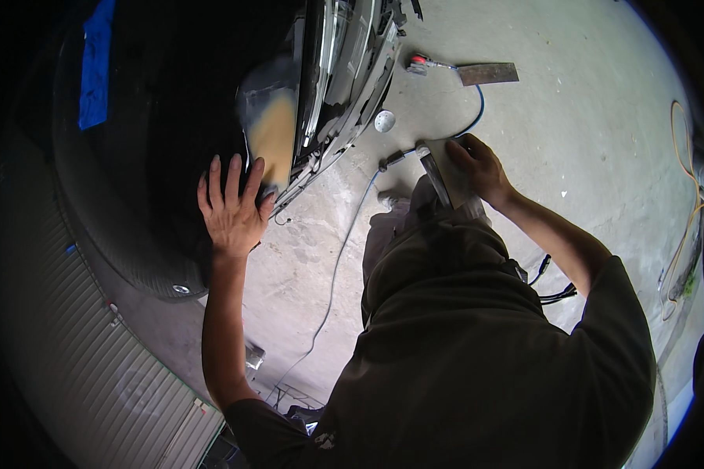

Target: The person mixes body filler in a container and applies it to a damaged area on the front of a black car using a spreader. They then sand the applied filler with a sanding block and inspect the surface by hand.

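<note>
A dark car body panel (164, 94) fills the upper left, with a beige filler patch (271, 129) ringed by grey beside exposed trim at its edge. My left hand (233, 207) rests with fingers spread on the panel at the lower end of that patch. My right hand (477, 172) grips a long flat sanding block (450, 180) with a grey-beige face, held above my legs, to the right of the car and apart from the patch.
Blue tape (95, 66) is on the dark panel. A red-topped tool (418, 62), a flat board (489, 73), a pale disc (384, 120) and a blue hose (479, 105) lie on the concrete floor (587, 141). An orange hose (687, 168) lies far right; a ribbed shutter (86, 328) is lower left.
</note>
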Action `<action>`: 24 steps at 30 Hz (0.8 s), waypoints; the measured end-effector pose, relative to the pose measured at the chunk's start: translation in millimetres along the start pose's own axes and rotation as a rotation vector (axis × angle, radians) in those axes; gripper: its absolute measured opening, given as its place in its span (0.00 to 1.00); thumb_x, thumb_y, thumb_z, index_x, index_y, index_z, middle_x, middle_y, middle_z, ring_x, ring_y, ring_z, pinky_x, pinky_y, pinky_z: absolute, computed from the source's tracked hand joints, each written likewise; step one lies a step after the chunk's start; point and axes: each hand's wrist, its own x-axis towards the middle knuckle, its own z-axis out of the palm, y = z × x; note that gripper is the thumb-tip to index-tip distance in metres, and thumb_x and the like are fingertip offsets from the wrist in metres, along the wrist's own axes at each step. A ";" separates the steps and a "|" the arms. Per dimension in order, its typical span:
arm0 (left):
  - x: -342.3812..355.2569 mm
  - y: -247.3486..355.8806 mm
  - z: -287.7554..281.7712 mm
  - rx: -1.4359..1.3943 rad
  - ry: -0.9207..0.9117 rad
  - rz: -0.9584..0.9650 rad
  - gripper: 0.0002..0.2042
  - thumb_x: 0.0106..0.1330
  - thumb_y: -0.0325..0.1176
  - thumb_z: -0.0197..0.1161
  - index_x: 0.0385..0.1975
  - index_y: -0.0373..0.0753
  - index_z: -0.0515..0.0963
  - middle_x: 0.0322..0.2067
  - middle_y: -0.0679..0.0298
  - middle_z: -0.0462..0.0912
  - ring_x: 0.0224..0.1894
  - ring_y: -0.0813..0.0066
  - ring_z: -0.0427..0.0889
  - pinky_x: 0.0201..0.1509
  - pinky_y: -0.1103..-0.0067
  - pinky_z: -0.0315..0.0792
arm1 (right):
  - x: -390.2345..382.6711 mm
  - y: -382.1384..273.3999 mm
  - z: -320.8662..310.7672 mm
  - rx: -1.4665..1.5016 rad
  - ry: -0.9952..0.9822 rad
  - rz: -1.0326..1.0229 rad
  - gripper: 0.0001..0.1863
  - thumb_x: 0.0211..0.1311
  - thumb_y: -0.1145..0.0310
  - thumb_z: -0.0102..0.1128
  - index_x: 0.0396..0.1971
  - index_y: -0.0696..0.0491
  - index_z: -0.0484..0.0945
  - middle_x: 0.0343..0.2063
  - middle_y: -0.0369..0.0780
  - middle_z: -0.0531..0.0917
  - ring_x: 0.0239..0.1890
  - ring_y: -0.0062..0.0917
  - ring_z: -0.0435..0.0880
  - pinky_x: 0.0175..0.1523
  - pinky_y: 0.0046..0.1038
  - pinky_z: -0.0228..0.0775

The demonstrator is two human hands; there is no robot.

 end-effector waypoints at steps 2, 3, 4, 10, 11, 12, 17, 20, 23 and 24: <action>-6.1 3.5 3.7 0.019 0.013 0.001 0.27 0.80 0.60 0.44 0.75 0.63 0.69 0.78 0.67 0.60 0.77 0.57 0.61 0.79 0.57 0.53 | 0.3 0.4 -1.4 0.004 -0.002 0.002 0.23 0.76 0.50 0.58 0.42 0.60 0.78 0.33 0.41 0.84 0.37 0.20 0.77 0.45 0.28 0.73; -8.9 5.8 4.3 0.063 -0.032 0.007 0.27 0.80 0.60 0.45 0.75 0.62 0.69 0.78 0.67 0.61 0.77 0.57 0.61 0.79 0.56 0.53 | 0.4 0.9 -2.2 -0.003 -0.005 0.007 0.23 0.76 0.50 0.58 0.42 0.60 0.78 0.33 0.41 0.84 0.37 0.20 0.78 0.45 0.28 0.73; -10.6 7.9 4.5 0.106 -0.077 0.012 0.28 0.79 0.60 0.46 0.75 0.61 0.69 0.77 0.67 0.61 0.77 0.57 0.62 0.79 0.56 0.53 | 0.5 1.0 -3.0 -0.012 0.002 0.005 0.23 0.76 0.50 0.58 0.42 0.60 0.78 0.33 0.42 0.84 0.37 0.20 0.78 0.45 0.28 0.73; 14.8 15.0 -4.3 -0.030 0.045 0.013 0.33 0.80 0.59 0.43 0.76 0.46 0.66 0.79 0.65 0.60 0.80 0.59 0.58 0.83 0.58 0.49 | 2.9 1.0 -6.4 -0.020 -0.018 -0.020 0.24 0.75 0.49 0.58 0.43 0.60 0.78 0.35 0.43 0.84 0.37 0.21 0.79 0.44 0.28 0.74; 25.3 15.5 -5.4 -0.030 -0.036 -0.011 0.33 0.80 0.59 0.42 0.77 0.44 0.65 0.79 0.65 0.60 0.81 0.61 0.57 0.84 0.60 0.48 | 3.5 0.3 -6.6 -0.034 -0.037 -0.005 0.23 0.76 0.50 0.57 0.46 0.60 0.79 0.37 0.42 0.85 0.39 0.20 0.79 0.46 0.28 0.74; 39.1 14.1 -4.5 -0.025 -0.060 -0.007 0.34 0.80 0.59 0.41 0.77 0.43 0.64 0.79 0.66 0.59 0.81 0.63 0.55 0.84 0.61 0.46 | 4.3 -0.4 -6.6 -0.046 -0.052 0.010 0.23 0.78 0.51 0.57 0.49 0.59 0.79 0.39 0.40 0.85 0.40 0.18 0.79 0.48 0.27 0.74; 88.1 19.2 -0.3 0.048 -0.150 0.043 0.36 0.80 0.61 0.39 0.79 0.42 0.60 0.81 0.67 0.56 0.83 0.70 0.52 0.87 0.68 0.40 | 6.7 -4.9 -7.5 -0.055 -0.089 0.026 0.22 0.77 0.52 0.57 0.50 0.59 0.79 0.39 0.41 0.86 0.40 0.19 0.80 0.49 0.27 0.75; 88.2 23.8 -0.8 0.037 -0.250 0.103 0.37 0.80 0.62 0.38 0.80 0.42 0.58 0.81 0.67 0.55 0.83 0.72 0.51 0.87 0.69 0.39 | 6.5 -4.9 -8.9 -0.037 -0.043 -0.027 0.24 0.76 0.50 0.57 0.44 0.61 0.78 0.35 0.45 0.85 0.37 0.23 0.82 0.47 0.29 0.76; 69.0 25.1 -1.7 -0.036 -0.255 0.116 0.38 0.79 0.63 0.39 0.80 0.42 0.57 0.81 0.68 0.56 0.83 0.71 0.52 0.87 0.69 0.39 | 5.0 -2.4 -9.2 -0.048 -0.009 -0.003 0.24 0.76 0.50 0.57 0.44 0.61 0.78 0.35 0.45 0.85 0.37 0.24 0.81 0.46 0.30 0.76; 60.1 24.8 -1.1 -0.035 -0.261 0.118 0.37 0.80 0.62 0.38 0.80 0.41 0.57 0.80 0.68 0.57 0.82 0.72 0.52 0.87 0.69 0.39 | 4.3 -1.2 -8.6 -0.046 -0.002 -0.004 0.25 0.76 0.49 0.57 0.44 0.61 0.78 0.34 0.45 0.85 0.37 0.24 0.81 0.46 0.30 0.75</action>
